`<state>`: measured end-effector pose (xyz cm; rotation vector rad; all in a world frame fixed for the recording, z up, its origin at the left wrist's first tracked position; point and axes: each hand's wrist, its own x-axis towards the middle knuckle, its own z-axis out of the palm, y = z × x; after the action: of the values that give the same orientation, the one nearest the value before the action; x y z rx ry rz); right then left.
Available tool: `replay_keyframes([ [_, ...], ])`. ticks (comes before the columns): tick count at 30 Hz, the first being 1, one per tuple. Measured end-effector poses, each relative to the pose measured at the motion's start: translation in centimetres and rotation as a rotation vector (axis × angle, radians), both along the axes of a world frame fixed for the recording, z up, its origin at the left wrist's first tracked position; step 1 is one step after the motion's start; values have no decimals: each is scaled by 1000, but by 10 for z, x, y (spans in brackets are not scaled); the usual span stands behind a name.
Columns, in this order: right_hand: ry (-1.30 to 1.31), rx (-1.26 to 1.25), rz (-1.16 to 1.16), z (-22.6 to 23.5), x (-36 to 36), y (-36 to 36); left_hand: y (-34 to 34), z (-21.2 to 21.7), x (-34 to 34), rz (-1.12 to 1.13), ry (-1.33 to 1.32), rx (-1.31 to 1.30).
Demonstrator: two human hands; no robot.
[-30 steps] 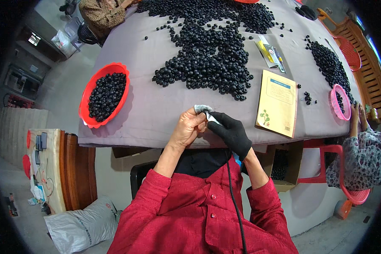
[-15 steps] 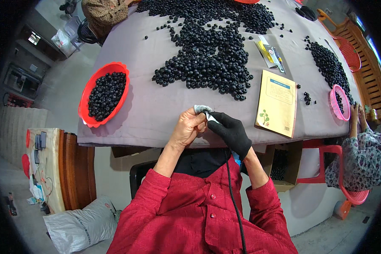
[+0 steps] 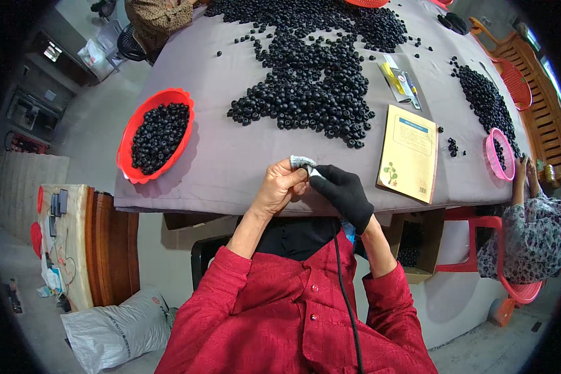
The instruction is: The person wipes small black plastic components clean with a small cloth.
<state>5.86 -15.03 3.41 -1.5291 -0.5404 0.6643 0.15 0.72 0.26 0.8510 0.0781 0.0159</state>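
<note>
Pinching a pale cloth (image 3: 302, 161) with the narrowed fingers of the bare left hand (image 3: 277, 191) and black-gloved right hand (image 3: 346, 196), over the near edge of a grey-covered counter (image 3: 224, 165); facing heaped black pieces (image 3: 302, 103) (also filling a red bowl (image 3: 126, 142) at left) and, rightward, a yellow book (image 3: 407, 153).

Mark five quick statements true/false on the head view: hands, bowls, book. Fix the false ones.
1. The right grip wears a black fabric glove. True.
2. The left grip wears a matching black glove. False: the left grip shows bare skin, with pale grey fabric at its fingers.
3. The scalloped red plastic bowl holds small round black pieces. True.
4. The yellow rectangular book is under that bowl. False: it lies apart, to the right.
5. A pink plastic bowl stands right of the book. True.
</note>
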Motion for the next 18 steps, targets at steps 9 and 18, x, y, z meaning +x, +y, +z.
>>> replay_keyframes([
  [9,-45,12,-24,-4,-5,-1,1,-2,2,-6,1,-41],
  [18,49,45,-30,2,-5,0,1,-1,1,-18,9,-49],
])
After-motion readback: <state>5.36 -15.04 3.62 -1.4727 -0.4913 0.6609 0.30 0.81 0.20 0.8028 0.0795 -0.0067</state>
